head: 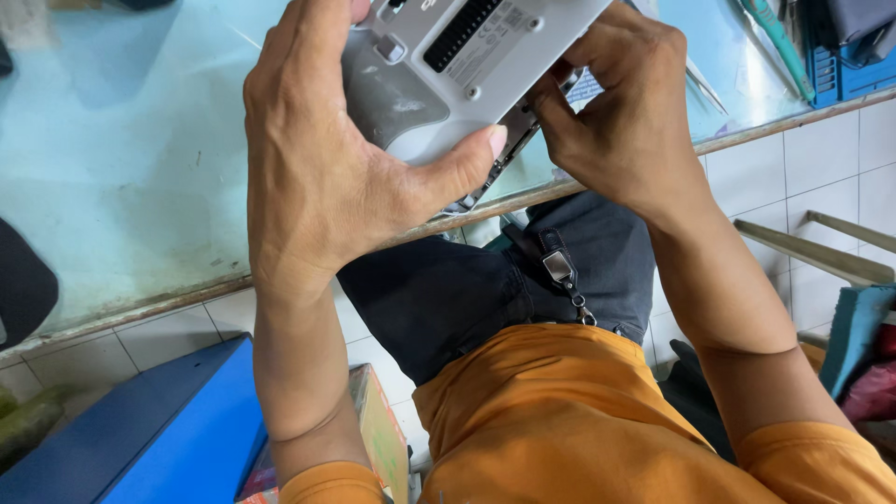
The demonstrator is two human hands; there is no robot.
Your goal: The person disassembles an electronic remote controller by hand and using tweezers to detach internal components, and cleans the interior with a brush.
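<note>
grey plastic device [467,65], looks like a flat casing with a dark vent slot, sits between both hands just above the desk [121,187] edge. left hand [327,159] is wrapped around its left side, thumb pressed across the lower corner. right hand [621,117] is pinched closed on a thin metal tool [495,168] that pokes under the casing's lower edge, right below the left thumb. glass desk top is under both hands, and a teal pen [779,47] lies off beyond the right hand.
</note>
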